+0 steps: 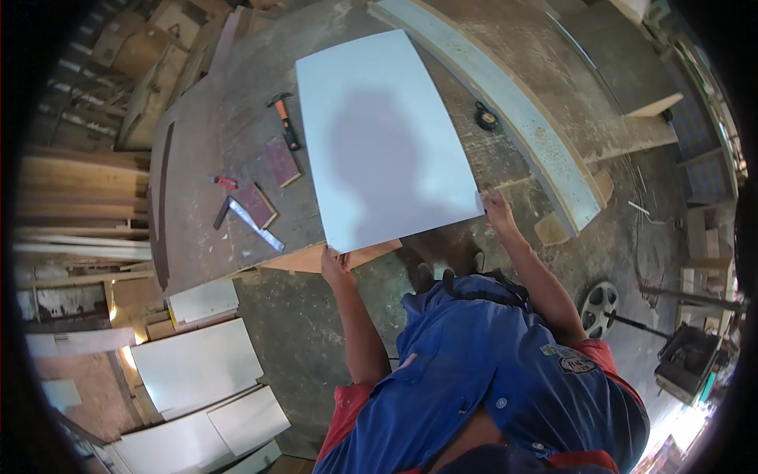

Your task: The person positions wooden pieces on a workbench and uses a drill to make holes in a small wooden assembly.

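Observation:
A large white rectangular panel (442, 150) lies over the worktable, its near edge jutting out toward me. A shadow falls across its middle. My left hand (336, 262) is closed on the near left corner, and my right hand (496, 212) grips the near right corner. Left of the panel, a hammer (287, 126) with an orange and black handle rests on the table. Near it are two dark red blocks (283, 160), a try square (253, 225) with a metal blade, and a small red-handled tool (224, 182). To the right sits a black tape measure (485, 117).
A long pale board with raised wooden edges (521, 110) stretches along the right of the worktable (205, 142). Several white panels (197, 367) lean at the lower left. Stacked planks (87, 189) fill the left side. A wheel-shaped base (600, 308) stands on the floor at right.

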A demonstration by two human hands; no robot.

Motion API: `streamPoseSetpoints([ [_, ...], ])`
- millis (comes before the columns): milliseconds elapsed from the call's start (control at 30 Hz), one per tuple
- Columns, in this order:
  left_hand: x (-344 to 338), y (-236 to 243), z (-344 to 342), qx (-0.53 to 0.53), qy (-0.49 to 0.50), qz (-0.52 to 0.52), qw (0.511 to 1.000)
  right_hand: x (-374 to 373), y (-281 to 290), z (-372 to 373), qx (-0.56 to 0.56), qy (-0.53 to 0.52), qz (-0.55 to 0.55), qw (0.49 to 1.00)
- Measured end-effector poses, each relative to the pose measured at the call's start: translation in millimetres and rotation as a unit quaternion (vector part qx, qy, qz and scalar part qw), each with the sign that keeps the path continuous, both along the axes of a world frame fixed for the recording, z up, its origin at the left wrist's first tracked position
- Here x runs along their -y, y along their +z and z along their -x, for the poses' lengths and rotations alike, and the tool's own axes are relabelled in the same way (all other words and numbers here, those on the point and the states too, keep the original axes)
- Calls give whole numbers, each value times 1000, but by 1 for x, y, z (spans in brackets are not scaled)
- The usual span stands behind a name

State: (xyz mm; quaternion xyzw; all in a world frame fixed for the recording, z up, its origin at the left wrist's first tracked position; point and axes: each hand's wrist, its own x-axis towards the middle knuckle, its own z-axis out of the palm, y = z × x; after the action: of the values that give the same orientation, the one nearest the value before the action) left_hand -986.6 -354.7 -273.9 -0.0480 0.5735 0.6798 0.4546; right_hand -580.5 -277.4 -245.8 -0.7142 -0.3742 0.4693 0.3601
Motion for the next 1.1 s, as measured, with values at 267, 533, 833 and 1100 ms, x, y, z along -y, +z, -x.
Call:
streamPoseSetpoints([
  [267, 10, 8, -24, -39, 15, -51, 998, -10, -17, 5, -118, -5, 45, 992],
  [533, 13, 30, -44, -20, 55, -68, 996, 15, -10, 8, -229, -59, 7, 972],
  [833, 21, 80, 8, -159, -68, -42, 984, 7, 177, 32, -227, 18, -103, 968],
  [1100, 1, 73, -31, -139, -226, 73, 961, -37, 252, 50, -44, -15, -270, 962],
])
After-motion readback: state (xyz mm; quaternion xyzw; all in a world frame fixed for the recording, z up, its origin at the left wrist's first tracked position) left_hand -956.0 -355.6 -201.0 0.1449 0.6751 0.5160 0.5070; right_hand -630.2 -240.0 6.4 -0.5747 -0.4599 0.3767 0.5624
